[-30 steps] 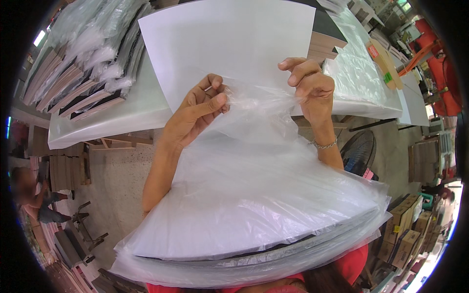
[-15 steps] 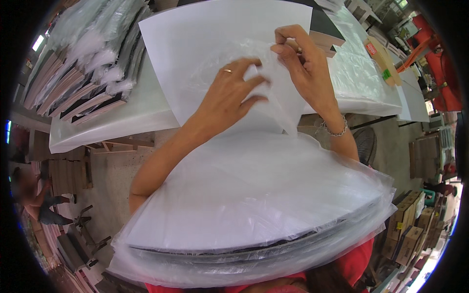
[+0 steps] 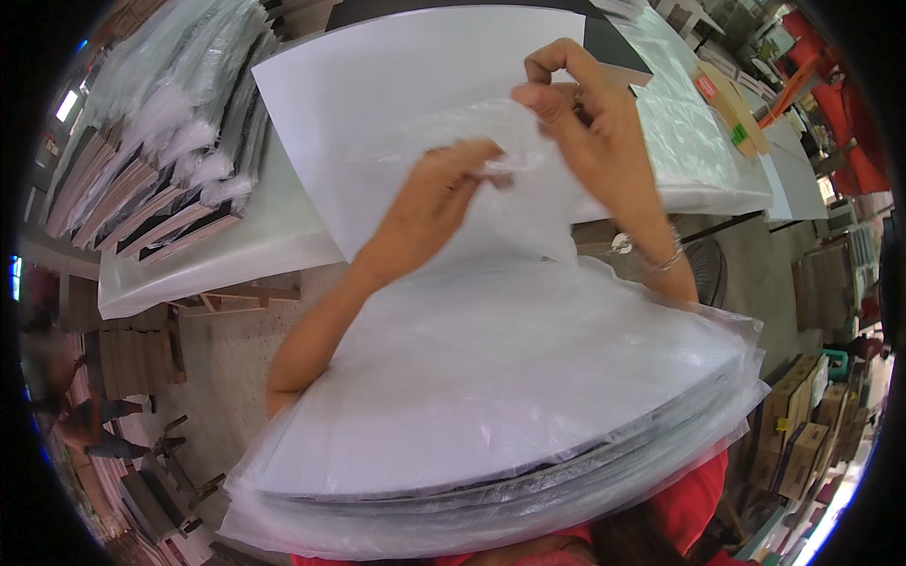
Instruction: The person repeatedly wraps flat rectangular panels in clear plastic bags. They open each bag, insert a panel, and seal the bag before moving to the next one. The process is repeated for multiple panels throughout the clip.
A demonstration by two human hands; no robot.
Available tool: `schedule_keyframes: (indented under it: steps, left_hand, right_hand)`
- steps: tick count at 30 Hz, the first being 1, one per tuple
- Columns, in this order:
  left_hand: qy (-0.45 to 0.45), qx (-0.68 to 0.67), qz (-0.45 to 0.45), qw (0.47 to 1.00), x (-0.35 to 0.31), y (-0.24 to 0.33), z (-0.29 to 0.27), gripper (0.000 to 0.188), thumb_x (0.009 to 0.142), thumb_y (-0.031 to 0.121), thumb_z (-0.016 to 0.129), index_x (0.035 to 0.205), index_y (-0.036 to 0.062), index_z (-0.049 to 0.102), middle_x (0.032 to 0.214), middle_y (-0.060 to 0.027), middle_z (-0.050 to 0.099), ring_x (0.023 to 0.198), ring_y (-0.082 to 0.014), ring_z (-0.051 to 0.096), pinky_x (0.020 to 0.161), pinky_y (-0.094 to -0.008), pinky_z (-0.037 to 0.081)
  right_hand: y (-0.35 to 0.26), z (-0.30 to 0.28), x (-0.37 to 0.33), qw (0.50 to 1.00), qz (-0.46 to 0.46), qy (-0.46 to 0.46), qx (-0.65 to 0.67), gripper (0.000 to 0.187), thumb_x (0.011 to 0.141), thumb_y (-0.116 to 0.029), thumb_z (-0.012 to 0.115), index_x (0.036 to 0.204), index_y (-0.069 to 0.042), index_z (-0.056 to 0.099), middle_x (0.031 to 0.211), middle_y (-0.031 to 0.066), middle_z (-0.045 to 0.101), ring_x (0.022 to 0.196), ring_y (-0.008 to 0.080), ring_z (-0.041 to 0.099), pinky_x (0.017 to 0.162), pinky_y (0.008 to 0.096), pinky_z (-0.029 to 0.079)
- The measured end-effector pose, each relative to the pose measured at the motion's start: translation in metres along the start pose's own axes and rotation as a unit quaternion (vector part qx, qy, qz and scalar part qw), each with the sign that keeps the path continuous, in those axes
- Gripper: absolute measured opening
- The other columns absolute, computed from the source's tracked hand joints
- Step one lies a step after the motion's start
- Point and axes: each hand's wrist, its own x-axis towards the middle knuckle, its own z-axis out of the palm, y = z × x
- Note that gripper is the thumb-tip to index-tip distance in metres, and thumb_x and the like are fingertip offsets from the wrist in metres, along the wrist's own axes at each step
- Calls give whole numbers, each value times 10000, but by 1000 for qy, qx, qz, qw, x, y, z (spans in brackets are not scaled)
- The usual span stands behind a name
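A thin clear plastic bag (image 3: 528,212) rises between my hands from a large white panel (image 3: 491,377) lying nearest me. The same clear film wraps that panel, and several dark edges show layered along its near side. My right hand (image 3: 595,123) is closed, thumb and curled finger pinching the bag's upper edge. Lower and to the left, my left hand (image 3: 429,203) has its fingers drawn together on the film; the fingertips are blurred. Behind both hands a large white sheet (image 3: 330,104) lies on the table, partly covered by the film.
Several plastic-wrapped boards (image 3: 160,141) are stacked on the left of the white-covered table (image 3: 226,259). Dark boards (image 3: 613,52) lie under the far edge of the white sheet. A brown cardboard piece (image 3: 736,118) is at the right. Cartons (image 3: 797,443) stand on the floor; another person (image 3: 90,420) is far left.
My left hand's spread fingers have come together on the film. My right hand stays at the bag's edge, turned slightly. The view has shifted a little.
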Motion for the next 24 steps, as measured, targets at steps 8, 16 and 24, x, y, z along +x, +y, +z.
schedule_keyframes:
  steps: [8, 16, 24]
  left_hand:
    - [380, -66, -10, 922, 10, -2, -93, 297, 984, 209, 377, 999, 3, 591, 1046, -89, 628, 992, -155, 568, 896, -266, 415]
    - [25, -455, -214, 864, -56, -52, -106, 772, 722, 346, 726, 1296, -62, 410, 1253, -133, 535, 1104, -191, 533, 963, -349, 412]
    - [-159, -297, -342, 877, -56, -53, -123, 834, 657, 315, 823, 1307, -20, 420, 1201, -111, 561, 1013, -183, 586, 877, -261, 454]
  right_hand:
    - [73, -72, -31, 868, 47, -268, 416, 338, 889, -117, 557, 1176, 56, 511, 1102, 129, 619, 884, 155, 640, 748, 275, 529]
    - [108, -57, -60, 754, 110, 88, 641, 346, 907, -144, 519, 1192, 54, 507, 1139, 156, 604, 951, 202, 624, 814, 311, 527]
    - [150, -37, -129, 898, 186, -193, 350, 357, 922, -171, 484, 1207, 44, 498, 1150, 161, 596, 974, 225, 613, 836, 322, 521]
